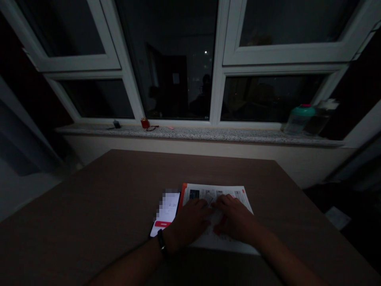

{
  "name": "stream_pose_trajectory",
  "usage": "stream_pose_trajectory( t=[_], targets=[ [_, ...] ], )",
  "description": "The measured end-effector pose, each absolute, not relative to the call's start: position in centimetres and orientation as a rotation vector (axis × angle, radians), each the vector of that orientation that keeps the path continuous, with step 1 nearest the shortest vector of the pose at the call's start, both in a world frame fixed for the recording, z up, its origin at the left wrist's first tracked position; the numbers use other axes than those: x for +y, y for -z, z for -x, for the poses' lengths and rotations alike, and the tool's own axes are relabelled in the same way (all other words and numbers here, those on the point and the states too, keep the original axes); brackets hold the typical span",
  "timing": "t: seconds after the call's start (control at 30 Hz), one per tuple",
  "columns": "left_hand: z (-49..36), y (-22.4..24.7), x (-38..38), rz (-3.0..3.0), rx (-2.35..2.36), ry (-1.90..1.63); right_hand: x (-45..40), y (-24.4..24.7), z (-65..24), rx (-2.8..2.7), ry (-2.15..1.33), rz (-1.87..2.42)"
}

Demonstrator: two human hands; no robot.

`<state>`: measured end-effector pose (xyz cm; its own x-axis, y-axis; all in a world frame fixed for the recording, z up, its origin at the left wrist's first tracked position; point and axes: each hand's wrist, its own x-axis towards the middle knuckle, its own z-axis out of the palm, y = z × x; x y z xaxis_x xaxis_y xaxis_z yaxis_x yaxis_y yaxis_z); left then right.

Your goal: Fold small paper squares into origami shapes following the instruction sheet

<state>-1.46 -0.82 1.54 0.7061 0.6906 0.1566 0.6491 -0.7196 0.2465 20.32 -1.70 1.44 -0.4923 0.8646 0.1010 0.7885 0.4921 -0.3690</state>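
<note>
An open printed book or booklet (220, 244) with an orange left edge lies on the table. Both my hands rest over its page. My left hand (192, 220), with a dark band at the wrist, has its fingers bent inward. My right hand (235, 218) faces it, fingers curled and thumb low on the page. Between the fingertips shows a small, pale, thin piece (209, 198); the dim light hides what kind it is. A lit phone (168, 210) lies left of the book, close to my left wrist.
The brown table (133, 174) reaches toward a speckled stone windowsill (184, 133). On the sill stand a green-topped bottle (300, 117), a clear bottle (320, 117) beside it, a small red object (145, 122) and a small dark item (116, 124). The room is dark.
</note>
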Motion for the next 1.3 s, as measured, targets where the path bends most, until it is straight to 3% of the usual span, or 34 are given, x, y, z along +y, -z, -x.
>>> stream_pose_trajectory(
  t=[0.87,1.13,1.3],
  targets=[
    [1.6,-0.9,-0.9,-2.784,1.079,-0.396,-1.8,-0.1,-20.0,-2.404,-0.254,1.339],
    [1.6,-1.2,-1.1,-2.749,1.029,-0.432,-0.7,0.1,-22.0,-2.06,0.111,1.745],
    [1.8,-0.9,-1.3,-2.73,1.026,-0.443,-0.5,0.6,-22.5,-2.028,-0.067,1.707]
  ],
)
